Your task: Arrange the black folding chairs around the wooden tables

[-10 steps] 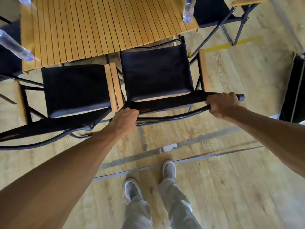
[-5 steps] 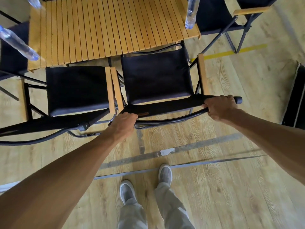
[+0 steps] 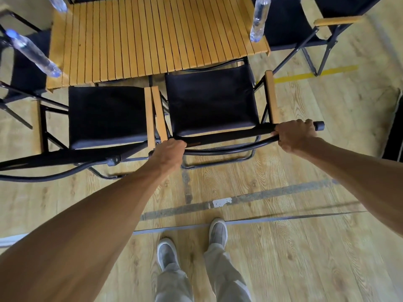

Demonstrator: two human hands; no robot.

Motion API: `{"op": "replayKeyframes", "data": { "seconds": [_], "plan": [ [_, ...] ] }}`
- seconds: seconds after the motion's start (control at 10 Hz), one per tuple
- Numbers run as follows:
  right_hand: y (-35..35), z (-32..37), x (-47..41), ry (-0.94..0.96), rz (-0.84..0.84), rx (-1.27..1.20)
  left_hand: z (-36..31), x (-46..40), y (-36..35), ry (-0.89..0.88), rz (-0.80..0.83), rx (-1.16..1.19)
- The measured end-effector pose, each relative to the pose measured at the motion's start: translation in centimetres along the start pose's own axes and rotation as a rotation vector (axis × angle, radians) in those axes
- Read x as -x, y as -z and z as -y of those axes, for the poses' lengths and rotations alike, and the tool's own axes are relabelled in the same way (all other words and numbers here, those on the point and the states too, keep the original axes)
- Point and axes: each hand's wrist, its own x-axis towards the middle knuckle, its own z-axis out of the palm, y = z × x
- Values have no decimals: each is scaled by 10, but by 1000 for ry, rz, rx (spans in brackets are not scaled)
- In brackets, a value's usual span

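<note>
A black folding chair point(image 3: 210, 101) with wooden armrests stands at the near edge of the slatted wooden table point(image 3: 152, 35), its seat front tucked just under the tabletop. My left hand point(image 3: 169, 152) grips the left end of its backrest bar and my right hand point(image 3: 295, 135) grips the right end. A second black folding chair point(image 3: 106, 115) stands close beside it on the left, armrests almost touching. Another black chair point(image 3: 292, 20) sits at the table's right end, and part of one more point(image 3: 24, 68) shows at the left end.
Clear water bottles stand on the table: one at the right corner point(image 3: 258, 17), one at the left corner point(image 3: 32, 54), one at the far left point(image 3: 56, 3). A dark object point(image 3: 394, 129) lies at the right edge. My feet point(image 3: 192, 243) stand on wooden floor behind the chairs.
The held chair has slid a little further toward the table, and my view has shifted forward with it. Both hands keep the same grip on the backrest.
</note>
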Motion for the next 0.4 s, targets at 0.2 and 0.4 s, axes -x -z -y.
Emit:
{"op": "replayKeyframes", "data": {
  "seconds": [0.2,0.4],
  "plan": [
    [21,7,7,68,177,-86,-5,11,7,33,63,42],
    [43,39,56,230,120,-301,-27,46,28,-91,-9,105]
  ]
}}
